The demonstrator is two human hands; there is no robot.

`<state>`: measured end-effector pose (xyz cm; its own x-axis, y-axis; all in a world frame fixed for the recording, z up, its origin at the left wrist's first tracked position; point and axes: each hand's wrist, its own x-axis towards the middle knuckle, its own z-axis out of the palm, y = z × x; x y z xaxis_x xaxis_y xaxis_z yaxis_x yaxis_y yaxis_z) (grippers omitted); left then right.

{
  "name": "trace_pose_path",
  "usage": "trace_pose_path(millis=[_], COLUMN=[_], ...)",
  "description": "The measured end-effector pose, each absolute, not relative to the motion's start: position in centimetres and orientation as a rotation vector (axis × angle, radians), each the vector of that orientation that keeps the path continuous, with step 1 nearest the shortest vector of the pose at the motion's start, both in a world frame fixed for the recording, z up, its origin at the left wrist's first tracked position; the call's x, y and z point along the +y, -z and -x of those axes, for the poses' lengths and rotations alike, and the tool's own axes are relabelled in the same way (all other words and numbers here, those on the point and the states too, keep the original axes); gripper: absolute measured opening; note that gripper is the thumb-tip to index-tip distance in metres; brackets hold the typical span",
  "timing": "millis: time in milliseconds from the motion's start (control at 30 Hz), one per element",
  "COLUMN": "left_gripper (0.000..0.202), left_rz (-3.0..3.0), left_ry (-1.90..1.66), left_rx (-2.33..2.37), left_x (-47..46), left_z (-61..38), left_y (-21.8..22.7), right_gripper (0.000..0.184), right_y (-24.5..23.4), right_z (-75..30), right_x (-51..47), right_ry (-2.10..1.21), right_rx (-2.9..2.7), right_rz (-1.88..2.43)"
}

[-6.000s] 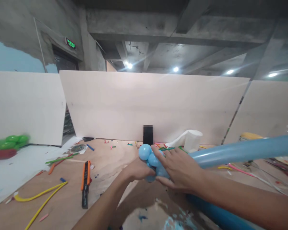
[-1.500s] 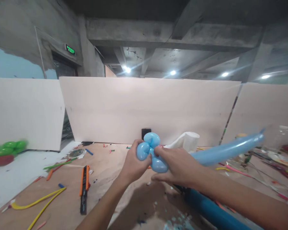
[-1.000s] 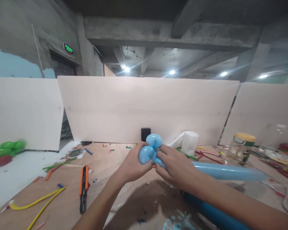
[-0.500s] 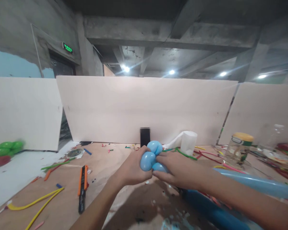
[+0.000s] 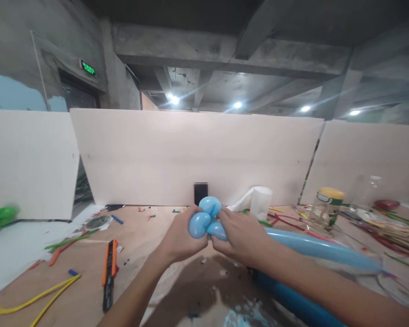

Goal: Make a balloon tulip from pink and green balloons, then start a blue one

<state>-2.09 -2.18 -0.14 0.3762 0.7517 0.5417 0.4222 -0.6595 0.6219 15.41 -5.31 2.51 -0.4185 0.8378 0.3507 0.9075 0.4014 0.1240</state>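
A blue modelling balloon (image 5: 200,225) is twisted into several round bubbles between my two hands at the middle of the view. My left hand (image 5: 181,234) wraps round the bubbles from the left. From the right, my right hand (image 5: 240,234) grips the lower right bubble, its fingers closed over the twist. A long inflated length of blue balloon (image 5: 313,247) stretches out to the right behind my right forearm and tapers to a thin tip. Another, darker blue balloon (image 5: 286,295) lies below that forearm, partly hidden by it.
An orange and black utility knife (image 5: 109,274) and a yellow uninflated balloon (image 5: 37,297) lie at the left. A black phone-like slab (image 5: 201,194), a white paper roll (image 5: 261,203) and a yellow-lidded jar (image 5: 326,211) stand before the white panel (image 5: 197,154). Green balloons (image 5: 2,217) sit far left.
The view has turned slightly to the right. The long blue length now shows more fully behind my right forearm. Both hands keep hold of the bubbles.
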Motion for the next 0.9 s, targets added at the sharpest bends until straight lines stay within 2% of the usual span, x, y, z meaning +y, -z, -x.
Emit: trace_pose_path(millis=[233,400,700,900], left_gripper=[0.024,0.025,0.034,0.032], left_rz=[-2.181,-2.15,-1.952,-1.955], left_ry=[-1.22,-1.236,-1.264,-1.248], left_rx=[1.011,0.977,0.859,0.809], left_x=[-1.7,-1.3,-0.2,-0.8], left_z=[2.7,2.8,3.1,3.2], left_y=[0.4,0.8,1.9,1.0], right_gripper=[0.023,0.024,0.009,0.014], right_y=[-2.8,-2.8,-2.2,-1.9], right_z=[-15.5,-16.0,-15.9,-16.4], right_x=[-3.5,-2.5,-1.5,-1.8], right_ry=[0.546,0.443,0.248,0.099], right_rx=[-2.589,-2.662,-2.603,-2.516], right_rz=[1.33,1.169,1.05,1.06])
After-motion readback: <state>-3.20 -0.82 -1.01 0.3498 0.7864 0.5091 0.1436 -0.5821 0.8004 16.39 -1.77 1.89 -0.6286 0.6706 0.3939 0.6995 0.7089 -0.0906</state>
